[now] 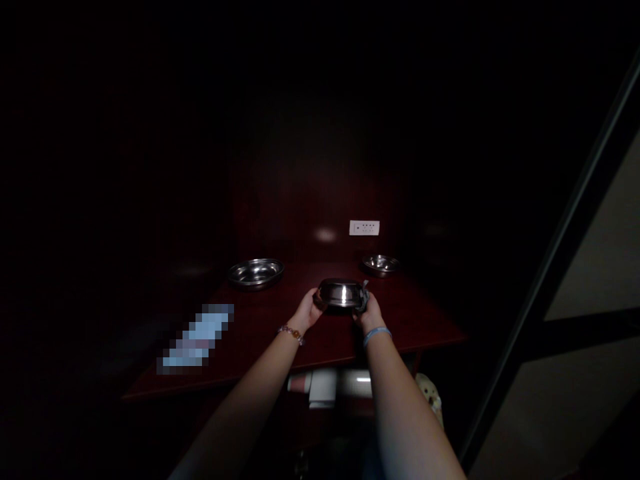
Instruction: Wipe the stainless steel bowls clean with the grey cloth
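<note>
A shiny metal bowl point(341, 293) is held up over the dark red desk in both hands, its outer side toward me. My left hand point(308, 311) grips its left edge, with a beaded bracelet on the wrist. On the other side, my right hand point(369, 313) has a grey cloth point(363, 297) bunched between its fingers and the bowl's right edge. A blue band circles the right wrist. Most fingertips are hidden behind the bowl and the cloth.
A wide metal basin point(256, 273) stands at the desk's back left, and a smaller metal bowl point(381, 265) at the back right. A blurred-out light blue item point(197, 339) lies front left. A white socket panel point(364, 228) is on the back wall. Paper cups point(300, 382) lie beneath the desktop.
</note>
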Tool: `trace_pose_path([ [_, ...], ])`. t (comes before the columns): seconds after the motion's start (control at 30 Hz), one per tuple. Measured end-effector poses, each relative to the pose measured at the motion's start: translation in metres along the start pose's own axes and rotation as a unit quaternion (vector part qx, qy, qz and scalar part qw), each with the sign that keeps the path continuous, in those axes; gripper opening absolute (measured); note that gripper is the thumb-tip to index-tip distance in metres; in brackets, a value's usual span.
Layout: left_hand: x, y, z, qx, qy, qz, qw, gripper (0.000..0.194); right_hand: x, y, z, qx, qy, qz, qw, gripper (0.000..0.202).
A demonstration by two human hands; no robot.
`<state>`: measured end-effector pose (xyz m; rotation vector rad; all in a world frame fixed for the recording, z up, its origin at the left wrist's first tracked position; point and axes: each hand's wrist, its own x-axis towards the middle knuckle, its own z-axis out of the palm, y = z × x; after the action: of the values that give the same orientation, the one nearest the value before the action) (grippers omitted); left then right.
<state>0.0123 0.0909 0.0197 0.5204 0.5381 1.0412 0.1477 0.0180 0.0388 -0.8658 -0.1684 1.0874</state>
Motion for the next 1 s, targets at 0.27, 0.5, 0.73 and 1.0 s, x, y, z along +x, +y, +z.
trace_pose_path([
  [0.27,0.0028,-0.0011,-0.0018,0.003,-0.004,0.007,1.000,0.026,-0.0047,-0.0017,0.0027,0.035,0.051,0.045,0.997,0.031],
  [0.5,0.0009,-0.0006,-0.0013,0.000,-0.005,0.006,1.000,0.025,-0.0058,-0.0023,0.0025,0.040,0.059,0.053,0.996,0.032],
  [0.73,-0.0014,-0.0002,0.0004,-0.001,-0.004,0.004,1.000,0.025,-0.0065,-0.0025,0.0031,0.042,0.050,0.051,0.997,0.034],
  [1.0,-0.0006,-0.0008,-0.0006,0.006,-0.006,0.013,1.000,0.026,-0.0074,-0.0025,0.0036,0.047,0.051,0.047,0.996,0.030],
])
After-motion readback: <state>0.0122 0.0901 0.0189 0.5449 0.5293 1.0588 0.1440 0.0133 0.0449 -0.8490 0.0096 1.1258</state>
